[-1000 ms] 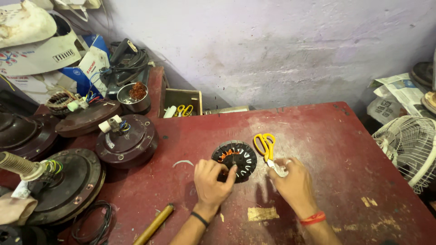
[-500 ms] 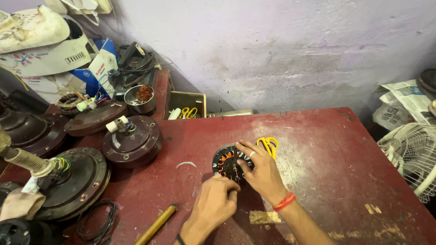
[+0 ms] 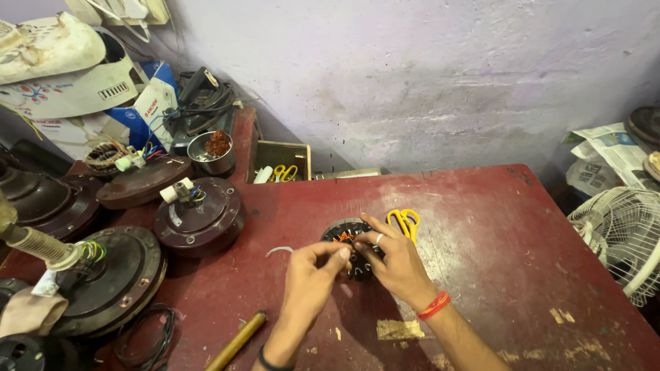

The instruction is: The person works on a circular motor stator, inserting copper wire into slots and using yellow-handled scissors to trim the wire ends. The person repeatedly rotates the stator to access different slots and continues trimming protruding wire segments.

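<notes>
Two hands are met at mid-bench point(image 3: 481, 233), where the black stator point(image 3: 347, 242) is lain on by the right hand point(image 3: 393, 264), fingers spread, and a wire end is pinched by the left hand point(image 3: 311, 275), beside yellow scissors point(image 3: 404, 221).

Scuffed, matt red-painted table point(image 3: 481, 227)

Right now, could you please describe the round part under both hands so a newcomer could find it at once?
Start at the red table; near its middle, both hands meet over a black stator. It lies just left of the yellow scissors, is smaller than the brown fan motors at left, and shows orange windings.
</notes>
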